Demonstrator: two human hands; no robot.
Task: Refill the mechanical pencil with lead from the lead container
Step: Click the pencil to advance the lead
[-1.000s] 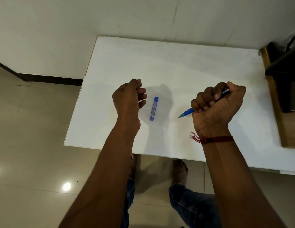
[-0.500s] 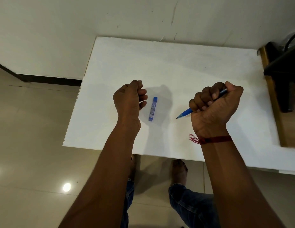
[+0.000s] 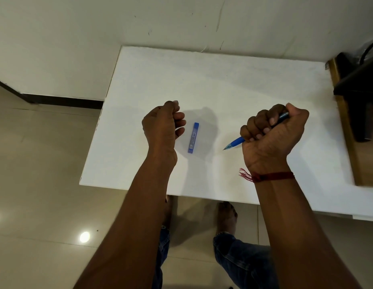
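Observation:
A slim blue lead container [image 3: 193, 137] lies flat on the white table [image 3: 223, 80], its long side pointing away from me. My left hand [image 3: 162, 124] hovers just left of it as a loose fist, holding nothing and not touching the container. My right hand [image 3: 273, 136] is a tight fist around a blue mechanical pencil [image 3: 235, 142]. The pencil's tip points down and left toward the table, and its rear end sticks out by the thumb.
A wooden-edged stand with a dark object [image 3: 360, 97] sits at the table's right end. The wall runs along the far edge. The table's near and left edges drop to a tiled floor [image 3: 35, 184], where my feet and jeans show.
Both hands hold almost the same pose throughout. My right hand with the pencil has shifted very slightly left.

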